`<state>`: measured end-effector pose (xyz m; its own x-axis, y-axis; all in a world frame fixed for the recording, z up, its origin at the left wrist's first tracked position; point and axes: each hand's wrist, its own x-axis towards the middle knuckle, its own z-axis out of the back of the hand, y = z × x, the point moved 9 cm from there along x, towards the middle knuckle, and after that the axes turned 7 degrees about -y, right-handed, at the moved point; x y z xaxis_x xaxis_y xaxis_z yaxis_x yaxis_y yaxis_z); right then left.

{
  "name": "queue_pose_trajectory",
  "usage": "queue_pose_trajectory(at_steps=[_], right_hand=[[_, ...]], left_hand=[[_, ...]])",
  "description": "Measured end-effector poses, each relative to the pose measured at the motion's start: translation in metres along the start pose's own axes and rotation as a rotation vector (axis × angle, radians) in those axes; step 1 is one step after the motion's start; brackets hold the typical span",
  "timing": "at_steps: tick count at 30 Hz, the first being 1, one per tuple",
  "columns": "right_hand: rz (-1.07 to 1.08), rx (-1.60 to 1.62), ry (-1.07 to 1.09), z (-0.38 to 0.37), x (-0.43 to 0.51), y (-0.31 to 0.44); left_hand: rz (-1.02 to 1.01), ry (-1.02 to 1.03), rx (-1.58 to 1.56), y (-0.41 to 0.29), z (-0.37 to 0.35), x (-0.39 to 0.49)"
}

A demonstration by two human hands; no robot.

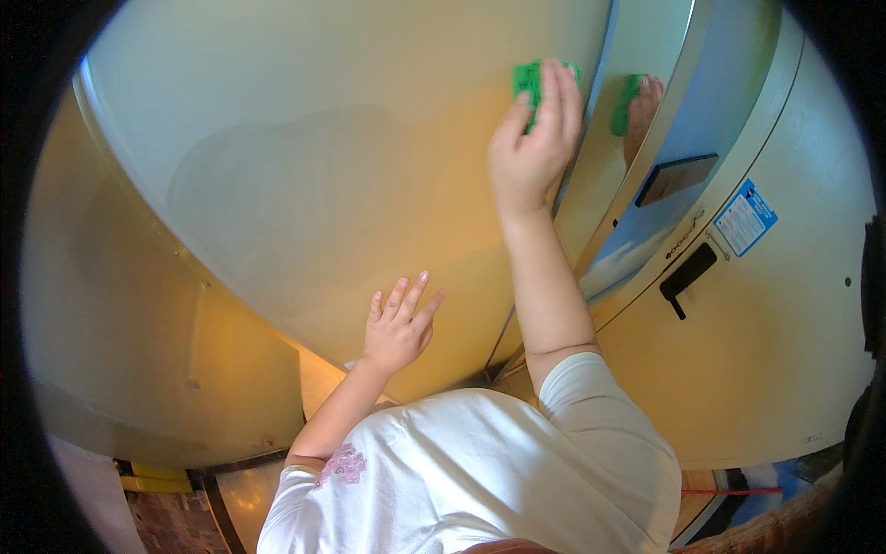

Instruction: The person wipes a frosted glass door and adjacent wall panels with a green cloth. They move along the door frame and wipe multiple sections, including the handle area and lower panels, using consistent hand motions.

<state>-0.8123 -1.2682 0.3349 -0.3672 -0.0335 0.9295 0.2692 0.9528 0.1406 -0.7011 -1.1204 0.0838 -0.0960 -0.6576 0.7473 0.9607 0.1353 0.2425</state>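
My right hand presses a green cloth or sponge against a large, smooth, pale panel, near the panel's right edge. The material of the green thing cannot be told for sure. In a mirror-like strip just right of it, the hand and the green thing are reflected. My left hand holds nothing; its fingers are spread in front of the lower part of the same panel. Whether they touch the surface cannot be told.
At the right is a pale door with a black lever handle, a door chain and a blue and white label. A dark rectangular plate is on the blue wall. Another panel stands at the left.
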Motion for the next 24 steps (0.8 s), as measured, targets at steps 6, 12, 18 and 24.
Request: queue_pose_trajectory(at_steps=[6,12,18,24], right_hand=[[0.152,0.258,0.326,-0.027,-0.063,0.116],[0.405,0.288,0.32,-0.001,-0.105,0.135],[0.096,0.105,0.081,0.002,-0.05,0.037],[0.093,0.11,0.16,-0.029,-0.017,0.109]], left_hand=[[0.011,0.005,-0.018,0.001,-0.002,-0.003],[0.039,0.234,-0.145,0.006,-0.005,-0.015],[0.125,0.236,-0.268,0.008,0.025,-0.026],[0.21,0.201,-0.375,0.018,0.029,-0.049]])
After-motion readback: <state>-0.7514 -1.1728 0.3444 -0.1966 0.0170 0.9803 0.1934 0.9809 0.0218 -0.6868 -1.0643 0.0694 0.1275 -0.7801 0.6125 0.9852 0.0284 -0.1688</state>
